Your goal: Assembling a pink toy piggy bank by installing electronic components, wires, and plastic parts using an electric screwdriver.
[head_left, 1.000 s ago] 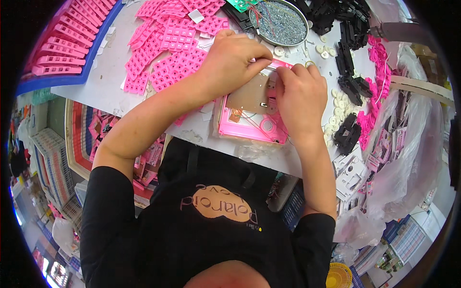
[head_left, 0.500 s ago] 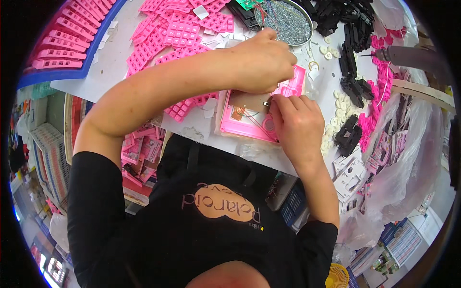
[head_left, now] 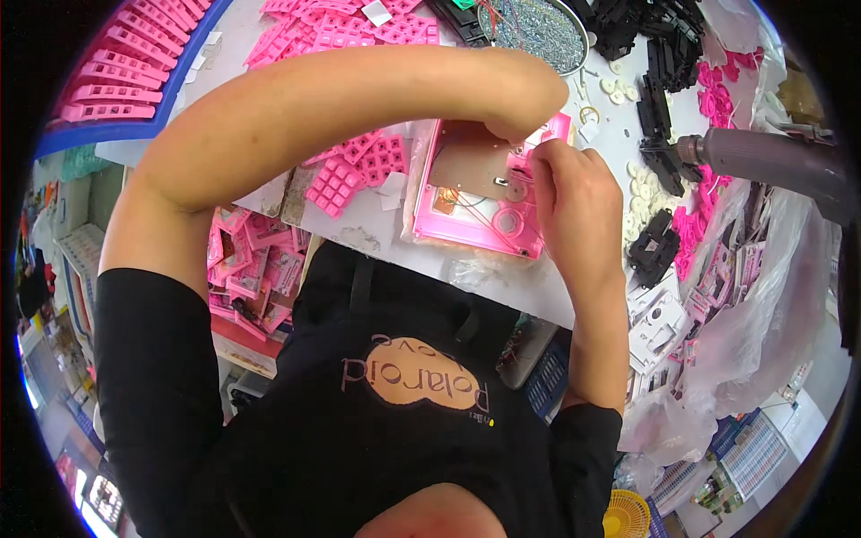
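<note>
A pink plastic housing (head_left: 475,235) lies open side up at the front of the worktable. Inside it sit a brown circuit board (head_left: 465,172), thin wires and a round part (head_left: 508,221). My left hand (head_left: 527,94) reaches across above the housing's upper right part, its back covering its fingers. Close below it, my right hand (head_left: 581,193) is at the housing's right side with fingers bent and pressed together. Whatever its fingertips hold is hidden.
A dark electric screwdriver (head_left: 762,166) hangs at the right. Pink keypads (head_left: 336,184) lie left of the housing, and a round tray of screws (head_left: 585,40) stands behind. Black parts (head_left: 653,247) and white rings (head_left: 639,202) lie right. A blue crate (head_left: 160,133) holds pink pieces at the far left.
My left hand has moved slightly right and toward me, and its elbow has shifted left. My right hand has moved a little right. The screwdriver hangs slightly lower and farther left.
</note>
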Action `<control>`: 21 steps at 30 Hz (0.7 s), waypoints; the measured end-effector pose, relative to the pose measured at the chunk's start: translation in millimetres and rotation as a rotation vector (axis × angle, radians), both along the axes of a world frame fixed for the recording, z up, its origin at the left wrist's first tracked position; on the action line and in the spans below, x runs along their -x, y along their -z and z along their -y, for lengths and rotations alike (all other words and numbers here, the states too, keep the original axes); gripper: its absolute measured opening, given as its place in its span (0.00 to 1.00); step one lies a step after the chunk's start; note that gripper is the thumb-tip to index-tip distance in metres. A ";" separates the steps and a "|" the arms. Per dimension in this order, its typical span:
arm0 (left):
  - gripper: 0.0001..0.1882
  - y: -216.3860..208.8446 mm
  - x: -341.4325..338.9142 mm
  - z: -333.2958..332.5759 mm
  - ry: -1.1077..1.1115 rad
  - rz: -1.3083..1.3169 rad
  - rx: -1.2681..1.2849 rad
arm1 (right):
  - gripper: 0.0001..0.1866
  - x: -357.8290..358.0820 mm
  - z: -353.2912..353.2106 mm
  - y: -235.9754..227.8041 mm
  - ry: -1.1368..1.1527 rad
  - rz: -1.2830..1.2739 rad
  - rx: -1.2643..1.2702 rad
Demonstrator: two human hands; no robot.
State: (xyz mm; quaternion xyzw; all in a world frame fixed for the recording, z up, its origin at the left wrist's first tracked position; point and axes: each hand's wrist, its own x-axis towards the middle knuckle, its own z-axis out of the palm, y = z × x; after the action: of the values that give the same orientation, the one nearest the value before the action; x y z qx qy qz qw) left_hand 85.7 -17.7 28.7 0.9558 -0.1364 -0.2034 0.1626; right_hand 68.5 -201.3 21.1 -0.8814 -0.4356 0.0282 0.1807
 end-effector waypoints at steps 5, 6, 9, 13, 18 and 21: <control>0.05 16.7 -0.6 -11.1 0.001 0.079 0.130 | 0.04 -18.1 -0.9 28.1 -0.103 0.026 -0.337; 0.05 14.4 1.2 -12.4 -0.010 0.077 0.132 | 0.05 -19.0 -2.5 31.0 -0.085 0.031 -0.340; 0.06 15.5 5.3 -12.6 -0.046 0.084 0.121 | 0.06 -21.5 -6.6 34.1 -0.056 0.034 -0.334; 0.07 23.4 8.5 -12.4 -0.063 0.157 0.117 | 0.05 -25.6 -6.3 40.7 -0.074 -0.001 -0.366; 0.09 21.2 13.6 -14.4 -0.078 0.168 0.133 | 0.06 -31.0 -2.9 37.7 -0.162 0.024 -0.319; 0.08 25.4 20.9 -13.7 0.027 0.249 0.031 | 0.08 -36.8 0.6 21.1 -0.309 0.075 -0.177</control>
State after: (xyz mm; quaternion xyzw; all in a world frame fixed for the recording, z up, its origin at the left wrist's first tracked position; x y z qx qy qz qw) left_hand 64.8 -4.0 3.3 0.9691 -0.1717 -0.0831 0.1562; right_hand 105.3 -201.9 0.0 -0.7849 -0.5732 -0.0155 0.2348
